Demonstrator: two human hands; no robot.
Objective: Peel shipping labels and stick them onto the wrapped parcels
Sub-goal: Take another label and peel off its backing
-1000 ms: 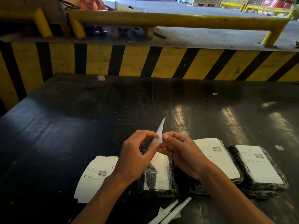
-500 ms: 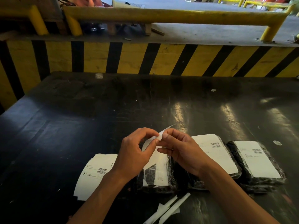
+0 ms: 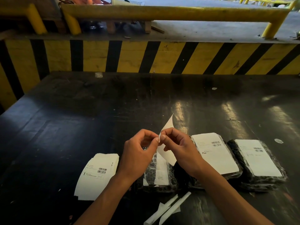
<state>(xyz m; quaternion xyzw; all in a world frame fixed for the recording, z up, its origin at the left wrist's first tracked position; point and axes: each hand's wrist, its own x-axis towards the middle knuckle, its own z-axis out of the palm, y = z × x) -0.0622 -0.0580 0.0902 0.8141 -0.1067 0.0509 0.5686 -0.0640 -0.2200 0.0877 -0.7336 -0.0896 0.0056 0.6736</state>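
Over the near middle of the black counter (image 3: 97,111), in the one head view, both hands are pinched onto a single shipping label (image 3: 167,153), and we're right in the peel: the left hand (image 3: 138,153) and the right hand (image 3: 180,148) meet fingertip to fingertip at its upper edge, thumbs and forefingers closed on the paper, with one white corner curling up and away and the rest hanging down between the wrists. Directly beneath sits a wrapped parcel (image 3: 159,174) with a narrow white slip on top but no full label showing, so that looks like the next target. To the right, two done by the look of it: a labelled parcel (image 3: 214,155) just beside the right wrist, and a second labelled parcel (image 3: 258,158) further right, barcodes facing up. To the left, a stack of labels (image 3: 97,172) waits, so plenty remains. Nearest the camera lie discarded backing strips (image 3: 168,208). Judging by this, backing separation comes first, then pressing down on the middle parcel.
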